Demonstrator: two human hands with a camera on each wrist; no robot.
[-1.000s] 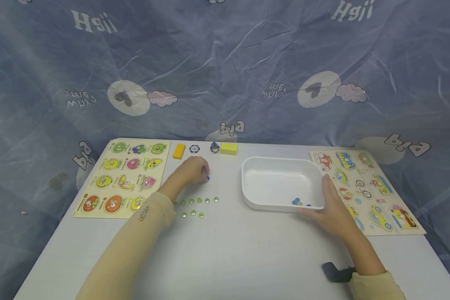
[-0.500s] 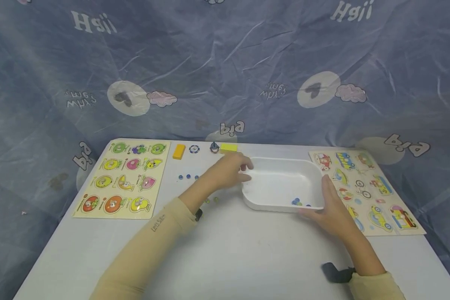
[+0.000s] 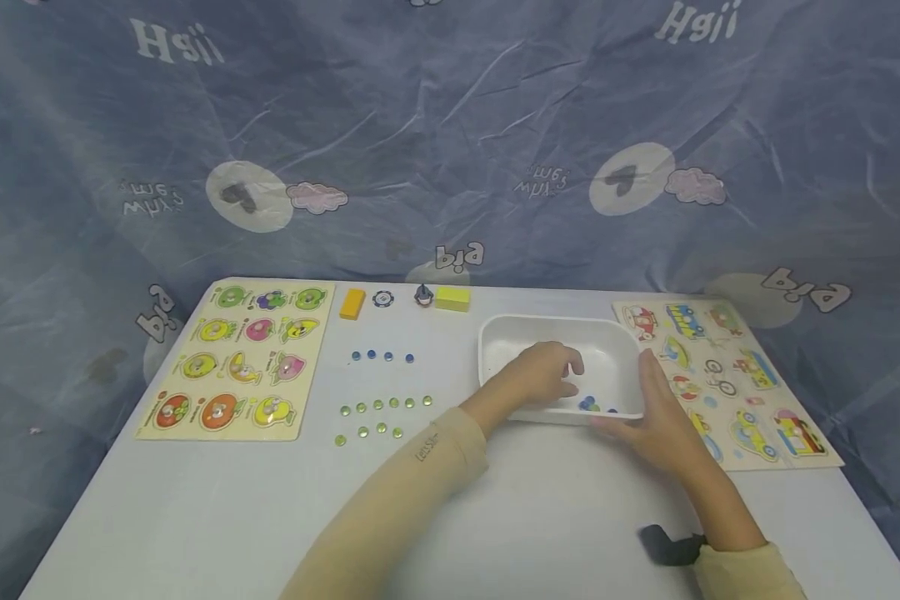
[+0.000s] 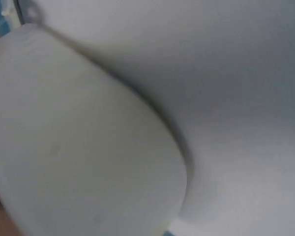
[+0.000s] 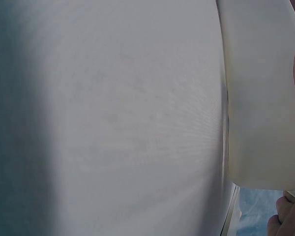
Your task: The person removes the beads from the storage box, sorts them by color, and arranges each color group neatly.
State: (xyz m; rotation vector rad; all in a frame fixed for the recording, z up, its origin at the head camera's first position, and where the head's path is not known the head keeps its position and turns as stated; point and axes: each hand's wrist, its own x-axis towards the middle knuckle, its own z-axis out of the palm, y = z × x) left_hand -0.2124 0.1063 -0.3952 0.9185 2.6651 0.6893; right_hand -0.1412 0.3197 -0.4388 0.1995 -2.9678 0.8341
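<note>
1. Head view, far left: fruit puzzle board (image 3: 225,348) flat on the desk (image 3: 195,517), probably set at the side to leave working room.
2. Next, green beads (image 3: 378,405): two rows, six behind four. Behind these, four blue beads (image 3: 371,355), wider gap before the last. Spacing likely keeps colours apart, each bead easy to pick out.
3. Back edge: orange block (image 3: 352,304), round chip (image 3: 383,298), small figure (image 3: 423,296), yellow block (image 3: 452,299); probably parked out of the hands' way.
4. Right of centre: white tub (image 3: 600,342), upright.
5. Left hand (image 3: 543,372) over the tub's inside; grip spread, thumb apart from fingers, nothing visible between. Bead contact: can't tell.
6. Loose beads (image 3: 588,404), mostly blue, near the tub's front right corner; front wall may hide some.
7. Right hand (image 3: 663,417) grips the tub's right end, pinching that corner, thumb on the near wall; probably steadying it.
8. Far right: vehicle puzzle board (image 3: 727,412), flat, partly behind that hand.
</note>
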